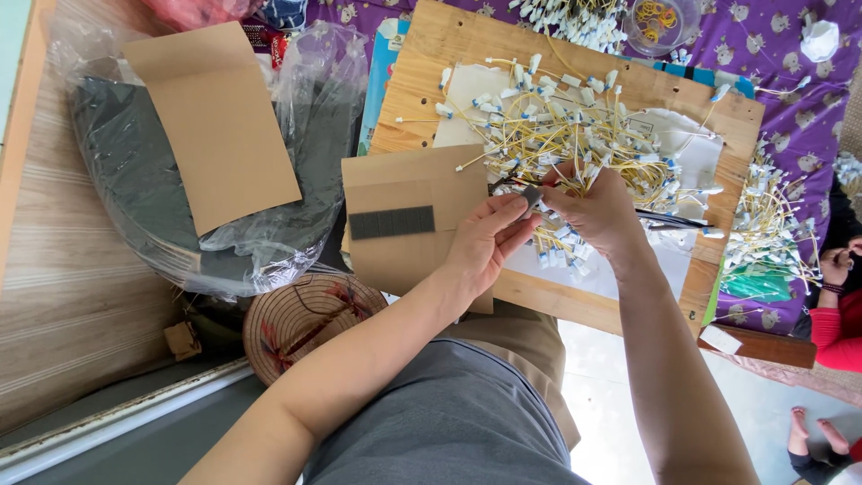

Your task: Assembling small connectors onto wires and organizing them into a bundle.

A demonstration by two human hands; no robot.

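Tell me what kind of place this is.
Probably a home piecework spot on the floor, not a factory. A wooden board lies on a purple patterned cloth, heaped with short yellow wires with white connectors, and a woven hat sits beside the worker's lap.

left hand (489,235): pinching a small grey piece (530,196) with the right hand (597,211)
wooden board (449,54): heap of yellow wires (575,126) with white plugs
board's left edge: cardboard sheet (400,220) with dark strip (391,222)

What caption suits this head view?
Both hands, left hand and right hand, pinch a small grey pad above yellow wires on a wooden board.
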